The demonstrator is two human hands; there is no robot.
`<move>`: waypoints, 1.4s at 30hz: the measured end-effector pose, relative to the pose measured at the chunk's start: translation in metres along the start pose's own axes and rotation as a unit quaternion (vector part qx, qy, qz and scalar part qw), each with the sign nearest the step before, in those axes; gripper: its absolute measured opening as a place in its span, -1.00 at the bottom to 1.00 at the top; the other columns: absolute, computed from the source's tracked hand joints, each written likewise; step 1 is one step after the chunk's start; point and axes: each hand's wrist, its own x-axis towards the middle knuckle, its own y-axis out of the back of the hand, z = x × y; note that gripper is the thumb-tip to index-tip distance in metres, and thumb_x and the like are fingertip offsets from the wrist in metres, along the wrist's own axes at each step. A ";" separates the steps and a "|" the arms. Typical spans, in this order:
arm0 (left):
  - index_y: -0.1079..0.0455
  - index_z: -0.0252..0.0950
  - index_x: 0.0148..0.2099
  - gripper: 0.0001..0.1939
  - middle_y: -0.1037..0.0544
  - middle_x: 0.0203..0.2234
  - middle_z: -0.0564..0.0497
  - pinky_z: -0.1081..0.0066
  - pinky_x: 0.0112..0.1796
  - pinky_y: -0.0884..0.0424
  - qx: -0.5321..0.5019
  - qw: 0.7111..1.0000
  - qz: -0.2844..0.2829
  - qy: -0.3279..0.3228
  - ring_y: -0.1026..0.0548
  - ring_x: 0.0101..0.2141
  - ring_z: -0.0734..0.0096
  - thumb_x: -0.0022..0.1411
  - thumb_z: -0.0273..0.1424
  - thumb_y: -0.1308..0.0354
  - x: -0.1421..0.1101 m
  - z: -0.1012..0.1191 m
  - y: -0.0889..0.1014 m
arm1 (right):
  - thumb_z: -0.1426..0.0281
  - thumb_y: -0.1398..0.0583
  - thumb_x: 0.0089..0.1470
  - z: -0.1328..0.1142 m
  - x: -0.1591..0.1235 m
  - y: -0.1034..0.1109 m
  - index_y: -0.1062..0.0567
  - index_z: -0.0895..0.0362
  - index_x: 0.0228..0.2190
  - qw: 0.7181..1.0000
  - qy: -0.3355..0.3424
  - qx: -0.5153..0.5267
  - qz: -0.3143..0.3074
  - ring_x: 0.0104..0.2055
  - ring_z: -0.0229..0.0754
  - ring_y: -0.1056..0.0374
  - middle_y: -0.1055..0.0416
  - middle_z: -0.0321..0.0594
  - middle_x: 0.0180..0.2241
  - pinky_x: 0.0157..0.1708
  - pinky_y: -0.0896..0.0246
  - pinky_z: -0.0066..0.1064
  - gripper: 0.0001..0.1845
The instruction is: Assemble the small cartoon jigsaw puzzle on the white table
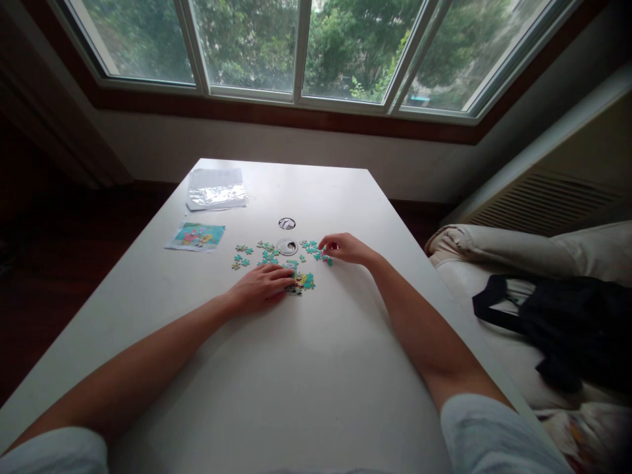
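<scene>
My left hand [264,284] lies flat on the white table [316,382], its fingers stretched over the left side of a small joined patch of jigsaw puzzle [303,282]. Part of that patch is hidden under the fingers. At the right end of the loose pieces, my right hand [348,248] is bent into a pinch, thumb and forefinger at a puzzle piece [324,251]; the fingertips cover much of it. Several loose teal and yellow pieces [266,250] are scattered beyond my left hand, and more [309,246] lie beside my right fingertips.
A picture sheet [197,236] with a teal cartoon scene lies at the left, with a clear plastic bag [217,191] on papers behind it. Two round grommets [287,224] [287,247] mark the table's middle. A sofa [459,270] with dark cloth [567,322] stands right; windows [296,52] are ahead.
</scene>
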 end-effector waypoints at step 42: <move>-0.31 -0.08 0.30 -0.57 -0.41 0.24 -0.04 0.11 0.18 -0.32 -0.005 1.000 0.004 0.000 -0.36 0.19 0.16 0.44 -0.34 -0.01 0.000 0.000 0.000 | 0.30 -0.33 0.03 -0.013 -0.004 -0.004 -0.57 0.07 -0.29 0.979 -0.024 -0.199 -0.029 -0.21 -0.11 -0.37 -0.52 -0.16 -0.25 -0.36 -0.05 -0.39 -0.83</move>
